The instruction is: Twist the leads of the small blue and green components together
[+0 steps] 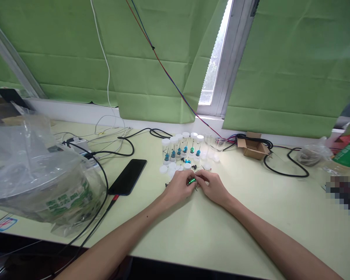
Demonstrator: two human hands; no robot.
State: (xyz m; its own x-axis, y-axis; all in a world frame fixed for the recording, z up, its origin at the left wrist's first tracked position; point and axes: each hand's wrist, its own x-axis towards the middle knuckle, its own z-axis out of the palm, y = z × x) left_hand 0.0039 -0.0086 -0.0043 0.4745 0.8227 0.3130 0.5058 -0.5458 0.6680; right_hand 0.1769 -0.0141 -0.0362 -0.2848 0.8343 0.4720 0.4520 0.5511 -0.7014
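Observation:
My left hand [179,186] is closed on a small shiny green cylindrical part [191,181] just above the table. My right hand [213,187] meets it there, thumb and fingers pinched at the part's right end; what it grips is too small to make out. Just beyond my hands stand several clear vials [179,146] with white caps, holding small blue or green parts on thin stems. Between vials and hands lie a loose blue part [188,161], a small black knob-like piece [194,167] and several white caps [163,169].
To the left are a black phone [128,177] with a cable and a large plastic-wrapped bundle [46,175]. Empty clear tubes [218,144] stand right of the vials. Behind are a small open cardboard box [253,147] and black cables [286,175] along the wall.

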